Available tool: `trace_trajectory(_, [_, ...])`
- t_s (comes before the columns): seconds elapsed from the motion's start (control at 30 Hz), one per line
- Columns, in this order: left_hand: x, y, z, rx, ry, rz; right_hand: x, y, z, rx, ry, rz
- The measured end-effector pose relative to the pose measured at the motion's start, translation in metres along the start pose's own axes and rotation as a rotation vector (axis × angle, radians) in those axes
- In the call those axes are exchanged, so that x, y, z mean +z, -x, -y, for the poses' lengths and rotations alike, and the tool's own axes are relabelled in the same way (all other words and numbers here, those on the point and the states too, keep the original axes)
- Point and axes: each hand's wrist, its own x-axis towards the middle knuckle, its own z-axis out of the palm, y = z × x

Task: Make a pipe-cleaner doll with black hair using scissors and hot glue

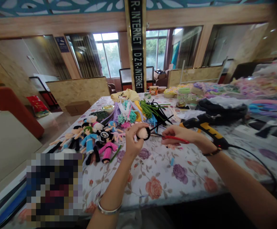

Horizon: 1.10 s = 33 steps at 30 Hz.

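Observation:
My left hand [133, 140] is closed around a small fuzzy doll head [143, 133], pale pink with a black edge, held above the floral tablecloth [157, 178]. My right hand [181, 135] grips red-handled scissors [175, 139] whose blades point left toward the doll head. A yellow and black glue gun [208, 128] lies just behind my right wrist, its cord trailing right.
Several finished pipe-cleaner dolls [93, 140] lie at the left of the table. Bundles of coloured pipe cleaners [138, 113] are piled behind my hands. Jars, bowls and fabric heaps [224, 95] fill the back right. A pixelated patch covers the lower left.

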Motion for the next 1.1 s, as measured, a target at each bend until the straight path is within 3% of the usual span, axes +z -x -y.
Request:
trace_trajectory(0.23, [-0.008, -0.007, -0.007, 0.148, -0.177, 0.075, -0.005, -0.007, -0.01, -0.053, 0.092, -0.058])
trace_trajectory(0.53, [-0.02, -0.025, -0.003, 0.371, -0.436, 0.303, -0.006, -0.022, -0.024, -0.151, 0.378, -0.312])
trace_trajectory(0.7, [-0.027, -0.035, 0.001, 0.461, -0.554, 0.364, -0.003, -0.035, -0.041, -0.215, 0.445, -0.467])
trace_trajectory(1.1, [-0.028, -0.038, 0.019, 0.567, -0.715, 0.488, 0.001, -0.04, -0.049, -0.147, 0.647, -0.608])
